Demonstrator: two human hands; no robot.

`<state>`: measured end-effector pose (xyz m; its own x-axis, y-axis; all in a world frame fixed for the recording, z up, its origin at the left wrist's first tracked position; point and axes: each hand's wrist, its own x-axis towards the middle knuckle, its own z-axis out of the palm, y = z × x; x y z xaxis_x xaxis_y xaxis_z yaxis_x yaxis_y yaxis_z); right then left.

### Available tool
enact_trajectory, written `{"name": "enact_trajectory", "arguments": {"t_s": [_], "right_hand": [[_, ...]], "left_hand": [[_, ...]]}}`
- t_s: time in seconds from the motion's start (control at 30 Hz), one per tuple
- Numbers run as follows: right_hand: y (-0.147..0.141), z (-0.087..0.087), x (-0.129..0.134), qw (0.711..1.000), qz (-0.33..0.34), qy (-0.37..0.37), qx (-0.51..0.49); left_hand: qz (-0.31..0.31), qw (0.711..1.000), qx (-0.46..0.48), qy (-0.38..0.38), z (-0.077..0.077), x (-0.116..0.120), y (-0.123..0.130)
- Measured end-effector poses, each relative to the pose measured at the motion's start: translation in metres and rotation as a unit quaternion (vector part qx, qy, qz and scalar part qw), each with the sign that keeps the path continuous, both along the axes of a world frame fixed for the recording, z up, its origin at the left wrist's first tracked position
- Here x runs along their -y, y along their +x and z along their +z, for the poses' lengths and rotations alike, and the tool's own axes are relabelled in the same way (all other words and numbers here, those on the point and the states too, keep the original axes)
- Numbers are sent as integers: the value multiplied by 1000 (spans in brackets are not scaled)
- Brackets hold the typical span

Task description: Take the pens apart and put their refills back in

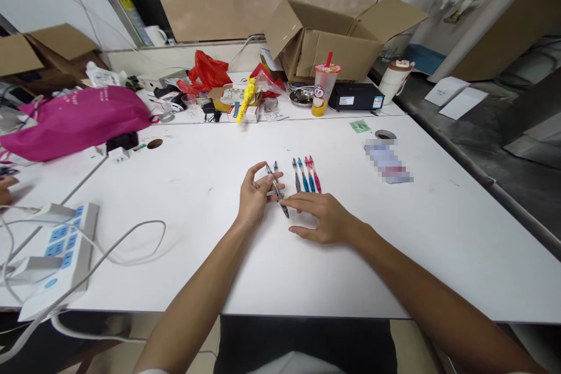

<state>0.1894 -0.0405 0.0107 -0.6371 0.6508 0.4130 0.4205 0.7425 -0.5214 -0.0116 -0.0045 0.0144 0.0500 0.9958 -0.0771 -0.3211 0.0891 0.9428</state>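
Note:
A black-and-clear pen [281,203] slants across the fingers of my left hand [254,198], pinched between thumb and fingers. Its dark lower end points down toward my right hand [322,216]. That hand's fingers are apart, with the index fingertip at or very near the pen; whether it touches, I cannot tell. Behind my left fingers lies another dark-tipped pen [276,166], mostly hidden. Side by side on the white table, just beyond my right hand, are a grey-black pen [296,175], blue-gripped pens [304,177] and a pink pen [316,178].
A power strip [90,234] with looping cables takes up the left side. Another person's hand [5,190] shows at the left edge. Toward the back stand a magenta bag [83,120], a drink cup [321,93] and an open cardboard box [337,49]. A blurred-out item [388,162] lies right.

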Motion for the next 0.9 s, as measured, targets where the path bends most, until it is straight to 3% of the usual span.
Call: {"name": "enact_trajectory", "arguments": {"t_s": [0.53, 0.8, 0.9], "right_hand": [[1, -4, -2, 1000, -5, 10, 10], [-3, -14, -5, 996, 11, 83, -24], [-4, -14, -7, 995, -12, 93, -21]], "left_hand": [[-9, 1000, -9, 4, -2, 0, 0], [-27, 998, -54, -12, -2, 0, 3], [-12, 995, -97, 4, -6, -4, 1]]}}
